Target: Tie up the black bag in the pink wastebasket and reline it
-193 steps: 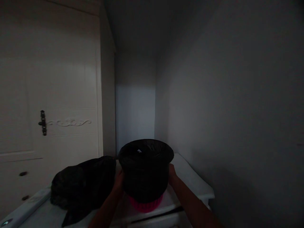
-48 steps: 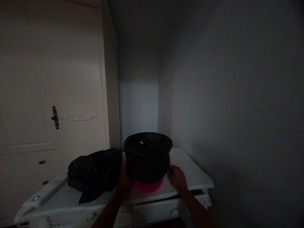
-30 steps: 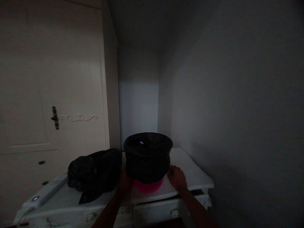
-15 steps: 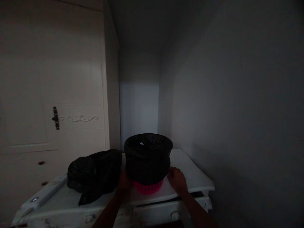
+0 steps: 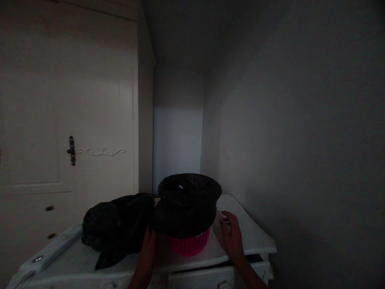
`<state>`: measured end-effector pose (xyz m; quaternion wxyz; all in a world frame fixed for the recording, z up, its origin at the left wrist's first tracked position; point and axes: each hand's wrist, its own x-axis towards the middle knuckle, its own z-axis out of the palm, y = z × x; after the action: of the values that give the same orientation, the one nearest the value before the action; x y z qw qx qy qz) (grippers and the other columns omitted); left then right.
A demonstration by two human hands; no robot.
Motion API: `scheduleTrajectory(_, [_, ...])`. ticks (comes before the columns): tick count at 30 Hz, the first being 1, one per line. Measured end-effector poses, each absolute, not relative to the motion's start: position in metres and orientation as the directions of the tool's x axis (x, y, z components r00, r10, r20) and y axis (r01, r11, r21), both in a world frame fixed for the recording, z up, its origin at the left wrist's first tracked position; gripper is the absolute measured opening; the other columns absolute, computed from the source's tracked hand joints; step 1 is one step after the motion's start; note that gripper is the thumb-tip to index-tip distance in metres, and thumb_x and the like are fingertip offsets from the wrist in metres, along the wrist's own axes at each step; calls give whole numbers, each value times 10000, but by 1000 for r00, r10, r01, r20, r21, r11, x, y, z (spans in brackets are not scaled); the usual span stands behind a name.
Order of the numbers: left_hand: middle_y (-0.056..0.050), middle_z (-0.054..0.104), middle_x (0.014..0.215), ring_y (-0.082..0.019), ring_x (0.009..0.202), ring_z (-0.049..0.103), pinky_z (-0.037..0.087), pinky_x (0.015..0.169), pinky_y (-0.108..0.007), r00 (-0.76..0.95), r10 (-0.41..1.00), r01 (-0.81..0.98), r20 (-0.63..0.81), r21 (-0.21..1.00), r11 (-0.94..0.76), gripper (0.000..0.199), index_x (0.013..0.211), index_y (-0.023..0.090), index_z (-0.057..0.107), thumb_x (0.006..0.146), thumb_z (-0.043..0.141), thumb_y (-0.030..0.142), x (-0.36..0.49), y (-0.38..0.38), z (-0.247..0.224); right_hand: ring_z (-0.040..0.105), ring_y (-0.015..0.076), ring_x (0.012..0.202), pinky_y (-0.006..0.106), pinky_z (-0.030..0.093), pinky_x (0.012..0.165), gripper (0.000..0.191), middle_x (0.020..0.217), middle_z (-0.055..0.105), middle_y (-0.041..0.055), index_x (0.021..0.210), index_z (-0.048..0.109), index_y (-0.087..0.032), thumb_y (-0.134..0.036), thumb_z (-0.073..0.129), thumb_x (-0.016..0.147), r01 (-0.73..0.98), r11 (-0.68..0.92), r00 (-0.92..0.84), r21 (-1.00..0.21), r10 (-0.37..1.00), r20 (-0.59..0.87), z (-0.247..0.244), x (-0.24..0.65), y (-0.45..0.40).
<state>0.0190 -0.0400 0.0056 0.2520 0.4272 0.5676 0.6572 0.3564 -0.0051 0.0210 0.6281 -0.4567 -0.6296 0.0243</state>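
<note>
Head view, dim light; the pink basket (image 5: pixel 191 245) serves as landmark. Largest item: pale wardrobe (image 5: pixel 96 100), behind and to the left of the basket. Next, the white desk (image 5: pixel 254 237), which carries the basket upright near its front edge. Black plastic bundle (image 5: pixel 120 224) lies just left of the basket; contents hidden, weight unknown. Black bag liner (image 5: pixel 186 212) covers the basket's upper part, mouth open upward, folded down outside so that only the lower pink lattice shows; its skirt droops further out on the left. Handling, judged: liner thin, limp, somewhat slippery, liable to snag or tear under a hard pull; basket probably light plastic, fairly stiff, with slight give in the lattice, not fragile. Best hold for moving both: a palm on each side, pressing liner against basket wall below the rim. Pulling at the loose skirt alone would likely drag the liner off and leave the basket behind. For adjusting the liner, a soft pinch on its folded edge should suffice. Left hand (image 5: pixel 148 245) is at the left of the basket, fingertips up at the skirt's lower edge; cannot tell whether they pinch the plastic. Right hand (image 5: pixel 234 237) is just right of the basket, fingers loosely bent, thumb parted from them, apparently gripping nothing. Smallest: a whitish fleck (image 5: pixel 181 187) inside the liner's mouth, above the basket; nature unclear.
</note>
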Motion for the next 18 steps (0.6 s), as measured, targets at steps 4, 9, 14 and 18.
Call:
scheduleTrajectory(4, [-122,569,1540,-326,1508,431,312,1259,-541,-489,808,184,328,945,-272,621,1491,240,520,976,467,582,36,-56,33,656,269,1094,467,604,881,649,1435,522,174,1532,395,-251,-437,644,962,509,703,139,-496,502,854,40,342,-30])
scheduleTrajectory(9, [-129,359,1674,-315,1599,227,160,1306,-542,-394,683,378,615,786,-490,703,1603,232,332,992,499,538,56,-72,73,497,367,1376,581,540,1034,818,1574,382,182,1586,344,-282,-455,745,894,614,740,-14,-274,357,934,77,322,-54])
scheduleTrajectory(14, [-209,279,1660,-369,1581,211,177,1275,-643,-184,529,676,829,497,-544,725,1624,170,214,1004,500,416,61,-73,92,480,344,1380,555,538,1045,746,1531,418,167,1572,389,-284,-457,709,921,698,715,-174,-28,208,963,109,319,-58])
scheduleTrajectory(18, [-239,393,1548,-418,1506,316,279,1194,-716,-37,460,792,887,307,-528,658,1581,155,264,1003,480,382,54,-70,104,492,348,1350,549,537,1033,740,1520,459,169,1556,436,-250,-502,704,914,724,676,-277,138,101,956,120,318,-59])
